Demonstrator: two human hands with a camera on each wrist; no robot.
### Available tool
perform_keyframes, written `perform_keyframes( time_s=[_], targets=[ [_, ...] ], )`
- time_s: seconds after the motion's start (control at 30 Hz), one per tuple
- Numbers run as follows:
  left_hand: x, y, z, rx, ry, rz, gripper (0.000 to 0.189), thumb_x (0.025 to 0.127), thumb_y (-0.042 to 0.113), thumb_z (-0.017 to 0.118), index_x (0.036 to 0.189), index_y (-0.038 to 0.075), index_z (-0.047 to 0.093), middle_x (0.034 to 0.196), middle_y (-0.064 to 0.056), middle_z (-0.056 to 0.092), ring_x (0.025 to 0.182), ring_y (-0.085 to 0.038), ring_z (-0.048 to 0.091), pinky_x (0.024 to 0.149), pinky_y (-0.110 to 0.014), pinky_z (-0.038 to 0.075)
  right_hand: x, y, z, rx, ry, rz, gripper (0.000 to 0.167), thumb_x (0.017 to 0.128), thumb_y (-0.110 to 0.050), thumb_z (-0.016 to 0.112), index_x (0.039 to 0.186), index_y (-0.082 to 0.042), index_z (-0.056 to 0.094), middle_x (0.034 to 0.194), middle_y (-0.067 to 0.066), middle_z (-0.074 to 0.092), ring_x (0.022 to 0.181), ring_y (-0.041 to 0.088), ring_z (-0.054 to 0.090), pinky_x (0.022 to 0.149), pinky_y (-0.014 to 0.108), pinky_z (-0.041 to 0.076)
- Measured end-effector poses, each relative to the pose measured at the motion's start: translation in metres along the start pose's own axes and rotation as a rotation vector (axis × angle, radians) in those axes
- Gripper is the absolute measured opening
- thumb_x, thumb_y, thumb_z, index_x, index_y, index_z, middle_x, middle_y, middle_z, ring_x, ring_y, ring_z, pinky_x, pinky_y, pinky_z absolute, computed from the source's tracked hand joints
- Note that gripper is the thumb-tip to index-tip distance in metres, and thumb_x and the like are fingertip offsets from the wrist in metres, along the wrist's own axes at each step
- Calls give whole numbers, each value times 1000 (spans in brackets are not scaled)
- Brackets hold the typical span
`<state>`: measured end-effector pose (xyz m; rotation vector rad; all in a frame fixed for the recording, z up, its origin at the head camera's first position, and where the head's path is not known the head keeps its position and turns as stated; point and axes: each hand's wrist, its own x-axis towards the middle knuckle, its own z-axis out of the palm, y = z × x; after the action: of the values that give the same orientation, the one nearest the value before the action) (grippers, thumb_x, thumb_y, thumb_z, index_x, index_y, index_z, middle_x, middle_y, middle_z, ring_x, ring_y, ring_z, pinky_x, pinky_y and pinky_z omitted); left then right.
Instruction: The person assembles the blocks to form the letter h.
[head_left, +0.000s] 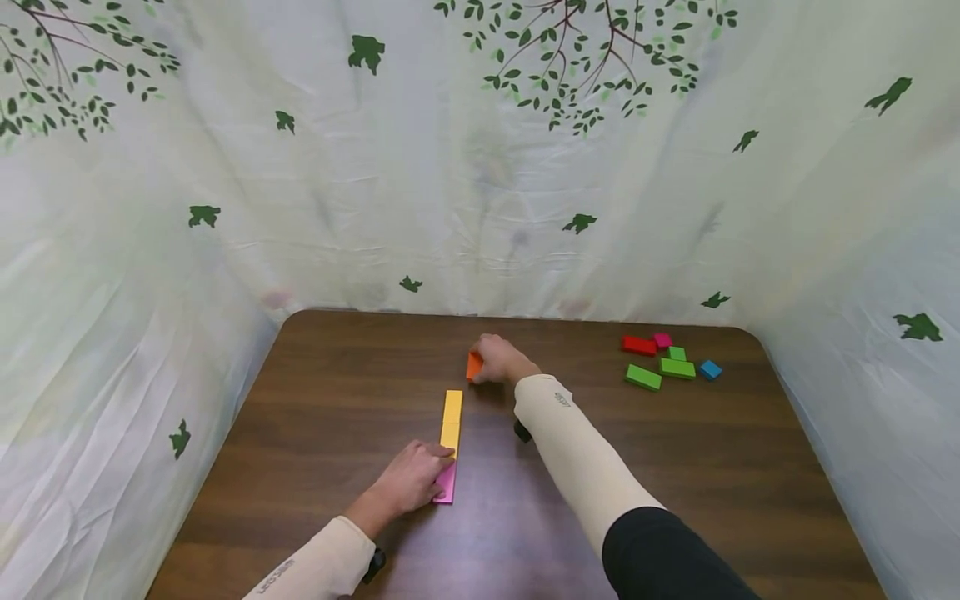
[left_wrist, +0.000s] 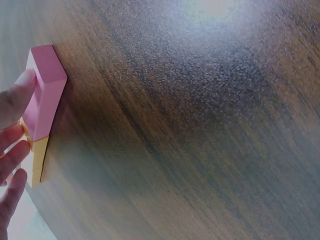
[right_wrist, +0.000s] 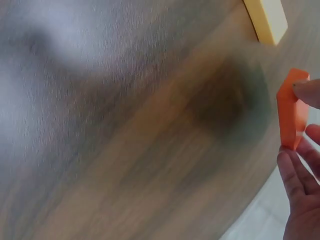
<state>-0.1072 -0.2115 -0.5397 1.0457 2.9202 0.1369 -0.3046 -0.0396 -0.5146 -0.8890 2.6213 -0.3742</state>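
Note:
Two yellow blocks (head_left: 452,407) and a pink block (head_left: 448,481) lie end to end in a straight line on the table. My left hand (head_left: 411,477) rests at the near end of this row. Its thumb lies on top of the pink block (left_wrist: 45,107) in the left wrist view, its fingers beside the yellow part (left_wrist: 38,160). Farther back, beyond the row's far end, my right hand (head_left: 501,360) pinches an orange block (head_left: 473,367). The right wrist view has that orange block (right_wrist: 287,112) between thumb and fingertips, near the end of a yellow block (right_wrist: 267,20).
At the back right of the brown table (head_left: 570,517) are loose blocks: a red one (head_left: 638,345), a magenta one (head_left: 662,341), several green ones (head_left: 643,377) and a blue one (head_left: 709,369). A white leaf-patterned curtain (head_left: 480,208) hangs behind the table's far edge.

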Motion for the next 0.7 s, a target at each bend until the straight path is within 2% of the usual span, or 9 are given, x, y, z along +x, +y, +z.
perform_keyframes(
  time_s=[0.3,0.53,0.7],
  targets=[
    [0,0,0,-2,-9,-6,32,75,22,82,102,7,73,109,-6,71,93,-17,68,81,-36,48,9,-12,15,-4,-9,16,49,85,-27,72,127,-6,61,106,5,55,93,19,49,83,31,44],
    [0,2,-3,-4,-15,-16,34,73,22,83,101,6,73,108,-6,71,92,-17,68,83,-37,48,11,-16,22,11,17,37,48,82,-26,74,125,-6,62,103,4,57,89,19,50,79,30,44],
    [-2,2,-4,-12,-45,-41,36,75,23,83,104,6,73,111,-6,71,94,-17,68,84,-37,47,13,-21,27,24,22,23,49,83,-28,75,124,-5,63,104,5,57,88,19,50,79,29,45]
  ],
)
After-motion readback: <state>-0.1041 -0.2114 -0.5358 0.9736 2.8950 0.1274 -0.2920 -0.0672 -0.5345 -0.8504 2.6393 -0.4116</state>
